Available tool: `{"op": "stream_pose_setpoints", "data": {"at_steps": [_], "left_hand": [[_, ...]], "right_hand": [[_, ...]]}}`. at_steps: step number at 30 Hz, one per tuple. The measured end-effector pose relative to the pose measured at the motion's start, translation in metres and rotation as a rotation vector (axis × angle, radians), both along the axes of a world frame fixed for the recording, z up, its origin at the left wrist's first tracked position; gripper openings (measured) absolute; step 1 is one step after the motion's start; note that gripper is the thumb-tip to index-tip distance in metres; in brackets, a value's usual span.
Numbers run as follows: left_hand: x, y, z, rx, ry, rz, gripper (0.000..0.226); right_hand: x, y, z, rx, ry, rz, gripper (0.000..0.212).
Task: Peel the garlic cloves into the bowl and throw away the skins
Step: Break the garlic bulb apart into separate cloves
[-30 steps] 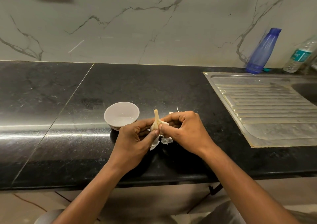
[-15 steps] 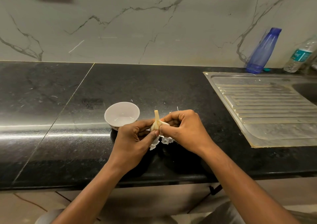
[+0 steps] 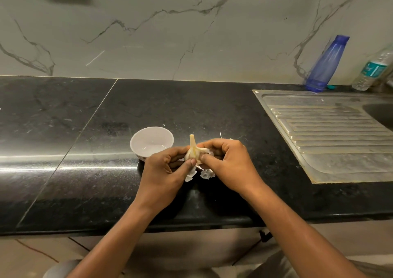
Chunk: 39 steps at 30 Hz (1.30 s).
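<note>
Over glossy black counter (image 3: 106, 128), hands pinch papery garlic (image 3: 194, 152) (stalked).

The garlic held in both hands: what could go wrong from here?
1. The left hand and right hand pinch the garlic beside the bowl, not over it; a freed clove may drop on the counter.
2. Loose skins lie under the hands; a wrist could sweep them to the floor.
</note>
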State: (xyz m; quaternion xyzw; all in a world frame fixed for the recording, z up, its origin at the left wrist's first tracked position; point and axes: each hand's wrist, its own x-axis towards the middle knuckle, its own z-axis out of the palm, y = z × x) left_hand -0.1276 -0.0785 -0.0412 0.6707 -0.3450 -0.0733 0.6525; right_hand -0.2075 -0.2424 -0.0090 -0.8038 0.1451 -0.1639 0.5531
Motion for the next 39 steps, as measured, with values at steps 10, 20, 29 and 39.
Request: {"op": "stream_pose_setpoints", "data": {"at_steps": [10,20,29,39], "left_hand": [[0.001,0.001,0.0,0.011,0.004,0.017,0.031],[-0.001,0.001,0.001,0.016,0.007,0.0,0.031],[0.001,0.0,-0.003,0.015,0.03,0.037,0.027],[0.002,0.001,-0.004,0.033,0.036,0.026,0.024]], "right_hand": [[-0.003,-0.005,-0.002,0.362,0.015,-0.029,0.021],[-0.005,-0.005,-0.005,0.31,0.016,0.024,0.021],[-0.003,-0.026,-0.005,0.05,-0.007,-0.119,0.018],[0.001,-0.056,-0.011,-0.623,0.008,-0.278,0.021]]}}
